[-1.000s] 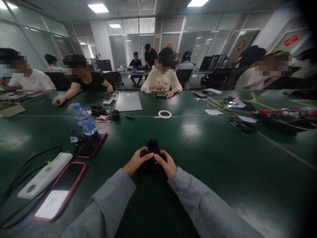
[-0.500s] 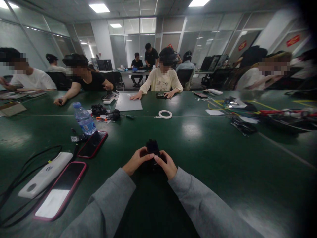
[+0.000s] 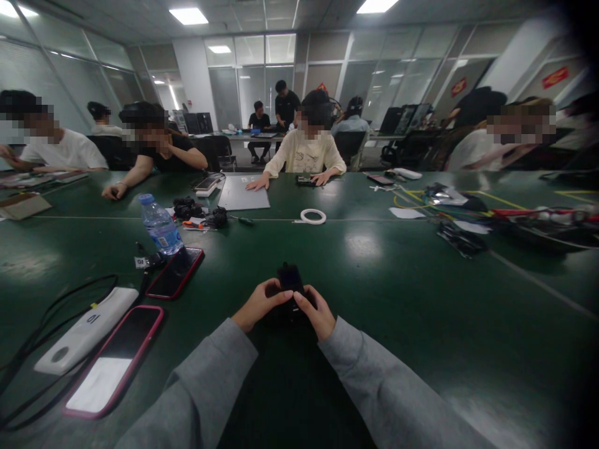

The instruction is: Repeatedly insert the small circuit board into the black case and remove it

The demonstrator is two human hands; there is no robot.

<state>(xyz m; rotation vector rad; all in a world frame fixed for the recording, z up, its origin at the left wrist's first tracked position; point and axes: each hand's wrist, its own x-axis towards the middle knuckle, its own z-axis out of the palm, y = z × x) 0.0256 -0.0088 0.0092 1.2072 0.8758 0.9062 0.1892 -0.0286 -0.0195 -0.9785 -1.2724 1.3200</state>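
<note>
Both of my hands are closed around a small black device with a dark flat face (image 3: 291, 276) at the middle of the green table (image 3: 397, 337). My left hand (image 3: 259, 304) grips its left side, thumb laid across the front. From the right, my right hand (image 3: 318, 310) holds it, and its thumb tip meets the left thumb. The lower part of the device is dark and partly covered by my fingers, so its exact kind cannot be made out.
Left of me lie two red-edged phones (image 3: 115, 362), a white power bank (image 3: 88, 330) with black cables, and a water bottle (image 3: 160, 224). Ahead are a white cable coil (image 3: 312, 216) and a silver laptop (image 3: 243, 192) under a co-worker's hand. Wires and tools (image 3: 468, 218) lie right.
My hands and the black device stay nearly still. Across the table at left, a person in black has raised a hand toward the face.
</note>
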